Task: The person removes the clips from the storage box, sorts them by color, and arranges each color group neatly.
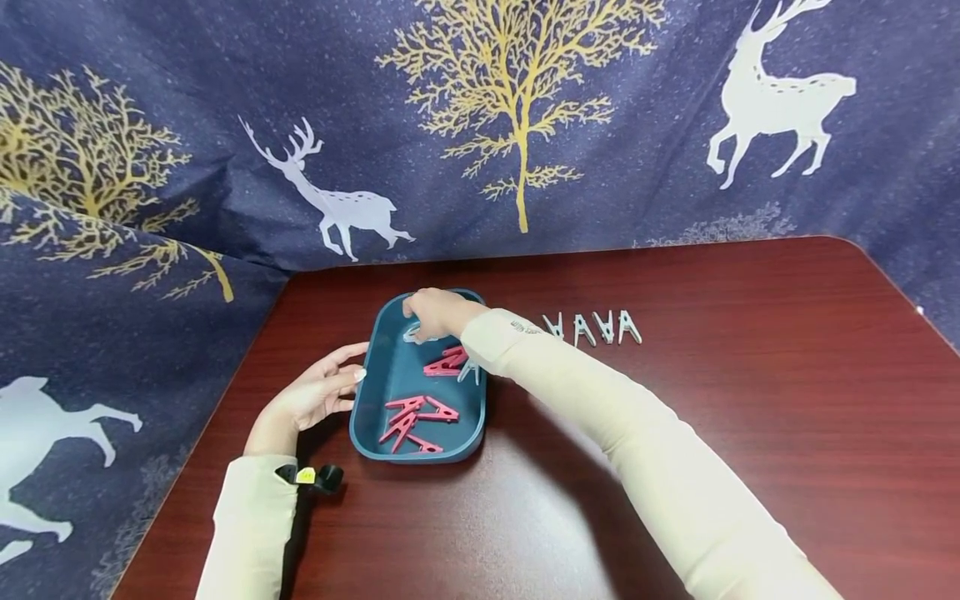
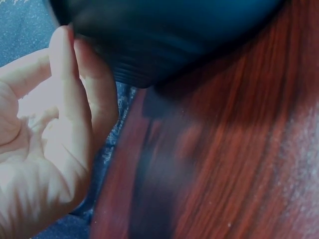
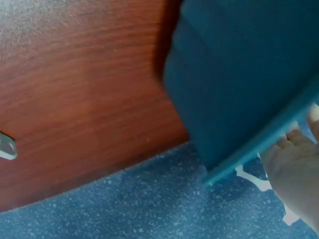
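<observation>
A blue plastic bin (image 1: 420, 457) stands on the table, holding several red clothespins (image 1: 405, 423) and a few pale grey ones. My right hand (image 1: 438, 312) reaches over the rim into its far end. Its bent fingers are down at a pale grey clothespin (image 1: 410, 334); whether they pinch it is hidden. Another pale grey clothespin (image 1: 468, 370) lies by the bin's right wall, partly under the sleeve. My left hand (image 1: 318, 392) touches the bin's left side with its fingertips, fingers extended. In the left wrist view a fingertip (image 2: 62, 42) meets the bin's outer wall (image 2: 164, 45).
Several pale grey clothespins (image 1: 604, 327) stand in a row on the table (image 1: 712, 375), right of the bin. A dark blue cloth (image 1: 600, 208) printed with deer and trees hangs behind and at the left. The right forearm (image 1: 630, 433) crosses above the table.
</observation>
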`<state>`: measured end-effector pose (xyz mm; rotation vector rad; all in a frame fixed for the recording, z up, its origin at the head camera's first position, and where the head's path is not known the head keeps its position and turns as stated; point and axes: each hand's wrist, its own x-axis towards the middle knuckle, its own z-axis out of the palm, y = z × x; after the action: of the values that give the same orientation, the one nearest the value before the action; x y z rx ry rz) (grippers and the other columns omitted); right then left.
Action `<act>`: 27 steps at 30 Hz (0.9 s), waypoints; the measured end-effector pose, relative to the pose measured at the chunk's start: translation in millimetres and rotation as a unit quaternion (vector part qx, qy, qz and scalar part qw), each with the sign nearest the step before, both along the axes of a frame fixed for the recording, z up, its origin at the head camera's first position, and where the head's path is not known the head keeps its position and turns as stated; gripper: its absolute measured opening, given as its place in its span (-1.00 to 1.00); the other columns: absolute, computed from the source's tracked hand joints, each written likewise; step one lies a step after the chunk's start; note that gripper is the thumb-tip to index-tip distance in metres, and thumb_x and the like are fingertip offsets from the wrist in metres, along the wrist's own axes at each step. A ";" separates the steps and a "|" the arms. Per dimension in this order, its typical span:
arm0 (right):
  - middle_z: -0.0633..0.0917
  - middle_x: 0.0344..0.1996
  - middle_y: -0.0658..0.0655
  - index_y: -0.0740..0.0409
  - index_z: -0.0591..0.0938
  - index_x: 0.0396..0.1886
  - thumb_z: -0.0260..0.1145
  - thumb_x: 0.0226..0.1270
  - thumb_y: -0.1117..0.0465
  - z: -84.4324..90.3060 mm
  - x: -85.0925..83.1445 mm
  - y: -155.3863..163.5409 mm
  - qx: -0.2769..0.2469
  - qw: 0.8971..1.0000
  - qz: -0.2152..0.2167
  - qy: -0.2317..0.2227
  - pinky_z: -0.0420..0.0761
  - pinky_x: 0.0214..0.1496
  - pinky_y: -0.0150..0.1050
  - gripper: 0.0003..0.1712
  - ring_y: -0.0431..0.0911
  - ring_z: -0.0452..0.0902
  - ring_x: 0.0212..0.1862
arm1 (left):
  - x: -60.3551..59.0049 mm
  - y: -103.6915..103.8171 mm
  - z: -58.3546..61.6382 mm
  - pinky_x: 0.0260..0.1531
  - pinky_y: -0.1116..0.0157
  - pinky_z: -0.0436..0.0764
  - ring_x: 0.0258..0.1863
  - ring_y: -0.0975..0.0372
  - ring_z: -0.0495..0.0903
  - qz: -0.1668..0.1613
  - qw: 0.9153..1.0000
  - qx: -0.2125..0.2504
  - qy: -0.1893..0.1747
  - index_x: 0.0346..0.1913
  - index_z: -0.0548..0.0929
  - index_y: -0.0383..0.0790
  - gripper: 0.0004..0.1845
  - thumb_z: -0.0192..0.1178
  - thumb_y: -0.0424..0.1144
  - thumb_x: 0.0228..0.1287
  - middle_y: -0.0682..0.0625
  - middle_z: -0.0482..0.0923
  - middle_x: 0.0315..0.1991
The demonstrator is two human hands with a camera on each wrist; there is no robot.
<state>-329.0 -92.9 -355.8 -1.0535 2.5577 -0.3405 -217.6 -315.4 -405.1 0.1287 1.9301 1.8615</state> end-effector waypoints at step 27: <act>0.53 0.18 0.07 0.02 0.49 0.25 0.17 0.40 0.24 -25.5 4.3 4.8 0.033 0.999 0.012 0.042 0.47 0.22 -0.20 -0.57 -0.09 0.43 0.18 | 0.5 0.2 1.5 -0.28 0.35 0.67 -0.20 0.29 0.66 -0.005 1.000 0.013 -0.003 0.40 0.12 -0.14 -0.49 -0.08 -0.38 0.46 0.07 0.59 -0.10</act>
<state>-324.7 -88.1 -381.2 -1.0944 2.6082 -0.2082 -217.1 -315.2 -403.7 0.1409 1.8971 1.8787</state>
